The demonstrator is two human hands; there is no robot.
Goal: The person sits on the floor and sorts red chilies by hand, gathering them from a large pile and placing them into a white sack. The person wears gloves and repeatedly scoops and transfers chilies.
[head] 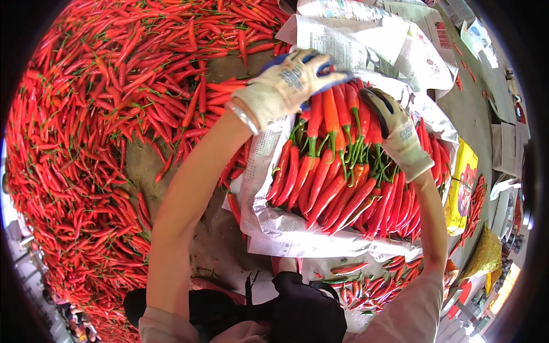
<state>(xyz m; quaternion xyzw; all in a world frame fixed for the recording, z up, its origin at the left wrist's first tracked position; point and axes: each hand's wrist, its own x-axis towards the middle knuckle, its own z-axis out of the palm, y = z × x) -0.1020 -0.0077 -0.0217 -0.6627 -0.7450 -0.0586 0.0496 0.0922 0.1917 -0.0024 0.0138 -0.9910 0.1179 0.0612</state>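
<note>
A newspaper-lined box lies before me with red chili peppers packed in rows, green stems meeting in the middle. My left hand, in a cream knitted glove with a blue coated palm, reaches over the tips of the far row. Its fingers are partly spread, and the peppers hide what lies under them. At the right side of that row, my right hand in a matching glove rests with bent fingers against the peppers. Its fingertips point away from me, and its palm side is hidden.
A large heap of loose red chilies spreads across the floor on the left. Newspaper sheets fold out beyond the box. A yellow package stands at its right. More chilies lie on the floor near my legs.
</note>
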